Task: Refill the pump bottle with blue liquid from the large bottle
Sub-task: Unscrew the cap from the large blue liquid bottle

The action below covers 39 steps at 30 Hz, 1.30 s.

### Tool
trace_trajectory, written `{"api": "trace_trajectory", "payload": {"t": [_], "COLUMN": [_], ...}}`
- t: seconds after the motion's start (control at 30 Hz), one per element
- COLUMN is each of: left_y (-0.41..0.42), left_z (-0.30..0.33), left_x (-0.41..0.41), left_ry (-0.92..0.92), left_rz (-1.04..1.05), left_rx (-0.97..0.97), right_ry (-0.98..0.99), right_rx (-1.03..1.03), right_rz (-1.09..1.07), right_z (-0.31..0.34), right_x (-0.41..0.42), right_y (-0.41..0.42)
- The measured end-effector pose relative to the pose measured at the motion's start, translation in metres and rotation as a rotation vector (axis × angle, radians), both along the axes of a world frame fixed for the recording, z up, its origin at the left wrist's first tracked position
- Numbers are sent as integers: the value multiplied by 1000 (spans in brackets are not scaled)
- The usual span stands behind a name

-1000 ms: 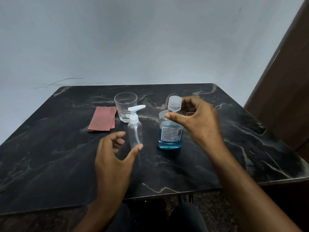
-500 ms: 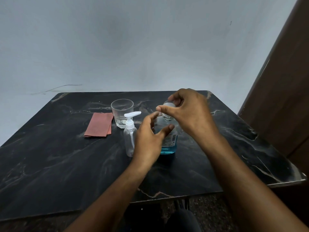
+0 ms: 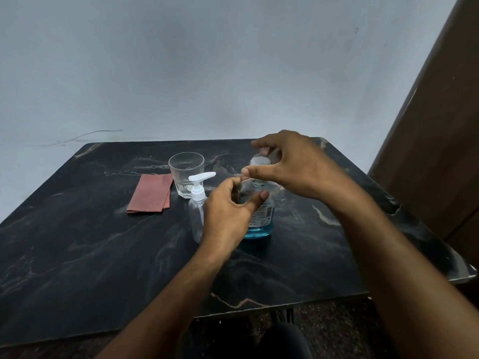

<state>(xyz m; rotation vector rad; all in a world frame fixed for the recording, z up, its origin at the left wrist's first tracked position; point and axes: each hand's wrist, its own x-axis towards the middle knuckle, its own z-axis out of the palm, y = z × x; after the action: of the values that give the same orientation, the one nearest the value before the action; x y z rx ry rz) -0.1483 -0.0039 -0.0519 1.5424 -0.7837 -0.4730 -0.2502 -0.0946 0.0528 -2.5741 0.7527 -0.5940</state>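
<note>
The large bottle (image 3: 262, 224), clear with blue liquid low in it and a white label, stands upright near the table's middle. My left hand (image 3: 228, 216) wraps around its upper body, thumb across the front. My right hand (image 3: 298, 169) reaches in from the right, with thumb and fingers closed around the bottle's white cap (image 3: 260, 161). I cannot tell whether the cap sits tight on the neck. The pump bottle (image 3: 197, 208), small, clear and empty with a white pump head, stands just left of my left hand, untouched.
A clear drinking glass (image 3: 186, 174) stands behind the pump bottle. A folded red cloth (image 3: 151, 194) lies to its left. All rest on a black marble table (image 3: 77, 255) against a pale wall. A brown panel (image 3: 440, 151) rises at the right.
My left hand moved right, from near the pump bottle to the large bottle, and closed around it. My right hand settled over the cap. The camera tilted slightly.
</note>
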Motion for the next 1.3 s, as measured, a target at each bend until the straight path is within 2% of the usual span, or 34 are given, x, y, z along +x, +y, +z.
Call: {"api": "trace_trajectory", "payload": {"t": [0.1, 0.27, 0.43, 0.6, 0.7, 0.87, 1.07, 1.13, 1.3], "left_y": [1, 1, 1, 1, 3, 5, 7, 9, 19], "left_z": [1, 1, 1, 0, -4, -12, -24, -26, -35], "left_x": [-1, 0, 0, 1, -1, -8, -3, -2, -1], "left_ry": [-10, -21, -69, -81, -133, -145, -128, -119, -122], "left_rz": [-6, -4, 17, 16, 29, 32, -19, -35, -41], "left_rx": [3, 0, 6, -10, -29, -78, -78, -70, -52], "right_ry": [-11, -153, -275, -578, -665, -603, -525, -479, -349], "right_rx": [-26, -41, 118, 139, 230, 495, 568, 544, 296], "right_rz": [-16, -74, -44, -55, -55, -249, -365, -391, -401], "right_z": [-2, 1, -6, 4, -2, -64, -126, -135, -145], "right_x": [5, 3, -2, -12, -26, -37, -34, -32, -25], "right_y": [1, -1, -1, -1, -10, -30, -35, -36, -34]}}
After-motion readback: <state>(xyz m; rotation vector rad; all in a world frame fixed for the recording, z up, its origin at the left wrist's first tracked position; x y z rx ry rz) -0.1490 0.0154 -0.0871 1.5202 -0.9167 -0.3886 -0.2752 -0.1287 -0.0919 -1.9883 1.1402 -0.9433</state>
